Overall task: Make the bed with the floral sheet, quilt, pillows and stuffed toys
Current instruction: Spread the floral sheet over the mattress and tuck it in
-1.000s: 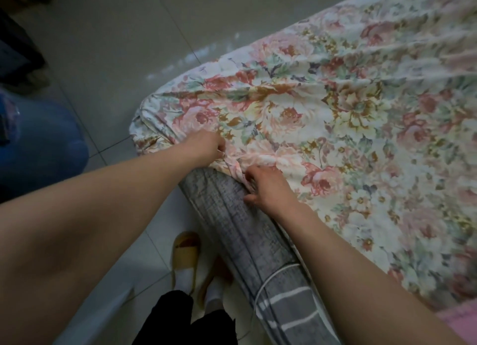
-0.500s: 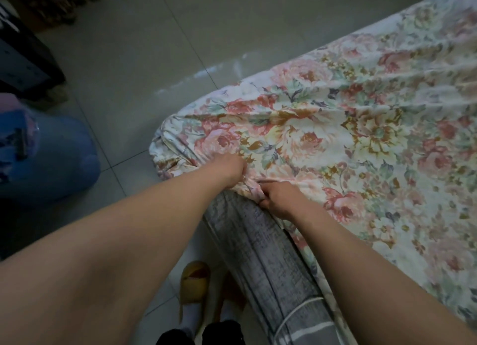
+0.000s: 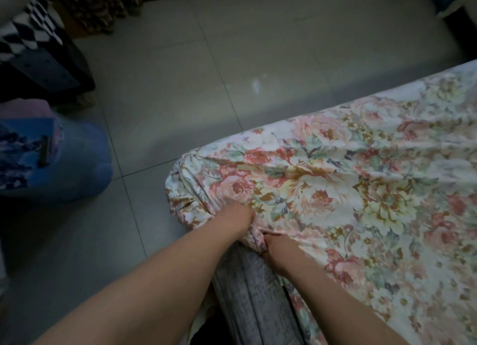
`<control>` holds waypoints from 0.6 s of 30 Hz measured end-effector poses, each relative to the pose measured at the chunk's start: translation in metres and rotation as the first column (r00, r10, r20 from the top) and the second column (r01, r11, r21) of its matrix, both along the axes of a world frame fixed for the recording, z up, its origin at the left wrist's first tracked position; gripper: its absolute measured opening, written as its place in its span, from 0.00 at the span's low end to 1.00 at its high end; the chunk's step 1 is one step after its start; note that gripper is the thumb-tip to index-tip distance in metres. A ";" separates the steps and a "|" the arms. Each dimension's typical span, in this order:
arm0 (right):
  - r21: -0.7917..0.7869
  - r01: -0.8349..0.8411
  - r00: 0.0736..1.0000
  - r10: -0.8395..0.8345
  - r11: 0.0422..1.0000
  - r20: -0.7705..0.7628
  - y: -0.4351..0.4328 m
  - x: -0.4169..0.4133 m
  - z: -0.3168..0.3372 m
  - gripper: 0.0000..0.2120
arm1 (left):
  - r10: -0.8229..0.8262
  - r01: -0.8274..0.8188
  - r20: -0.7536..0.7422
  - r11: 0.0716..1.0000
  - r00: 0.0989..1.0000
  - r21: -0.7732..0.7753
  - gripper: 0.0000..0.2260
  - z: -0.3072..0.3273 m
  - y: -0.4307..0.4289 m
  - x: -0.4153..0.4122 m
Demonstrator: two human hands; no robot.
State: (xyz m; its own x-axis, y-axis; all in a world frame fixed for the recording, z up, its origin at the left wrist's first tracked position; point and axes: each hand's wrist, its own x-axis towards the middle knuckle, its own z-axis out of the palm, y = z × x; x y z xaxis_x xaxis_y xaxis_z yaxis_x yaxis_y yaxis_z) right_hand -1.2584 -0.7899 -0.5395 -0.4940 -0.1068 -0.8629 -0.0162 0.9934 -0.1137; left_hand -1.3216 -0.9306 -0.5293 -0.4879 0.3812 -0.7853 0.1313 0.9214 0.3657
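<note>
At 6 o'clock the grey bed side (image 3: 247, 301) runs up toward the middle. Just above it the right hand (image 3: 280, 253) and left hand (image 3: 238, 219) sit close together, each gripping a bunched fold of the sheet (image 3: 348, 184) at the bed's corner. The sheet spreads from there toward 3 o'clock. A blue bundle (image 3: 72, 169) lies on the floor (image 3: 206, 86) at 9 o'clock, with a checked cloth (image 3: 28, 32) at 10.

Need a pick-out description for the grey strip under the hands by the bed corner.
Start with the floral sheet spread across the right side. At its near corner the left hand and right hand bunch the sheet's edge. Straight below them runs the grey panel: wood-grained, bare of flowers, darker than the pale floor tiles beside it.
</note>
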 end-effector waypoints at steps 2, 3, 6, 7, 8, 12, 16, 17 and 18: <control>-0.004 0.021 1.000 -0.021 1.000 -0.020 -0.001 0.007 0.000 0.19 | 0.006 -0.005 0.042 1.000 0.999 -0.021 0.15 0.002 0.002 -0.001; -0.005 0.023 0.999 -0.023 1.000 -0.034 0.000 0.007 -0.001 0.18 | 0.015 -0.014 0.053 1.000 0.998 -0.025 0.16 0.004 0.003 -0.004; -0.006 0.056 0.996 -0.057 0.998 -0.065 0.001 0.009 -0.004 0.16 | 0.047 -0.046 0.052 0.999 0.998 -0.021 0.15 0.005 0.007 -0.006; -0.012 0.067 0.995 -0.068 0.998 -0.073 0.002 0.009 -0.007 0.16 | 0.049 -0.047 0.063 0.998 0.997 -0.037 0.15 0.005 0.008 -0.008; -0.012 0.073 0.994 -0.073 0.997 -0.077 0.002 0.010 -0.008 0.16 | 0.044 -0.040 0.076 0.998 0.996 -0.053 0.14 0.003 0.009 -0.009; -0.006 0.072 0.995 -0.073 0.997 -0.075 0.004 0.015 -0.010 0.14 | 0.025 -0.013 0.129 0.996 0.991 -0.088 0.15 0.001 0.015 -0.018; 0.026 0.080 0.994 -0.078 0.996 -0.082 0.002 0.016 -0.010 0.14 | 0.007 0.004 0.124 0.996 0.992 -0.090 0.15 0.001 0.016 -0.021; 0.026 0.088 0.993 -0.086 0.996 -0.077 0.002 0.016 -0.010 0.15 | 0.009 0.001 0.116 0.997 0.993 -0.081 0.15 0.003 0.015 -0.020; 0.020 0.094 0.993 -0.093 0.995 -0.069 0.001 0.016 -0.008 0.14 | 0.009 0.000 0.117 0.997 0.993 -0.076 0.14 0.003 0.014 -0.017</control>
State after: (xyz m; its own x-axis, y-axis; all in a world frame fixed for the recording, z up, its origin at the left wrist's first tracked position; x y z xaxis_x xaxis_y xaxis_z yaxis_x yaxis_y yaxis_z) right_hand -1.2419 -0.7888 -0.5479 -0.5585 -0.0379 -0.8287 0.0700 0.9932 -0.0926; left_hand -1.3389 -0.9169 -0.5263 -0.3928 0.3166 -0.8634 0.0875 0.9475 0.3077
